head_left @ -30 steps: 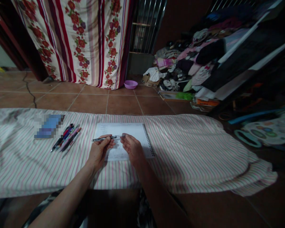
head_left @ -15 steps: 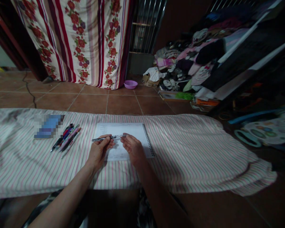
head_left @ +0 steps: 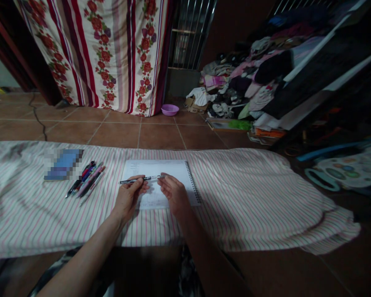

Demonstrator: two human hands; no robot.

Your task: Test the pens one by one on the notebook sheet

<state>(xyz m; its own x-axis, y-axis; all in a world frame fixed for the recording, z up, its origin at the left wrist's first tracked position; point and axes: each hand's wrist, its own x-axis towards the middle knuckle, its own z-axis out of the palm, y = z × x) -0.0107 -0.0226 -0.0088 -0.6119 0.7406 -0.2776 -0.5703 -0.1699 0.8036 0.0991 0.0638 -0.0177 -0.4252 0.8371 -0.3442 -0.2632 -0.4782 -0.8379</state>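
My left hand (head_left: pixel 129 197) pinches the dark barrel of a pen (head_left: pixel 147 178) between thumb and fingers. The pen lies almost level above a white spiral notebook (head_left: pixel 173 166). At its lighter right end, the thumb and fingertips of my right hand (head_left: pixel 172 191) are closed on the pen's tip; the fingers partly hide this small end. Faint writing shows on the open page, and the wire spiral runs down its right side. Left of the notebook, several pens (head_left: pixel 87 179) lie bunched together on the striped cloth (head_left: pixel 250 198).
A blue, blurred-out flat object (head_left: pixel 64 164) lies on the cloth at the left. Beyond are a tiled floor (head_left: pixel 120 128), a flowered curtain (head_left: pixel 117 53), a purple basin (head_left: pixel 170 109) and a heap of clothes (head_left: pixel 244 80). A patterned child's item (head_left: pixel 349 169) stands at right.
My right fingertips have shifted very slightly to the right at the pen's end. My left hand, the notebook and the other pens look the same.
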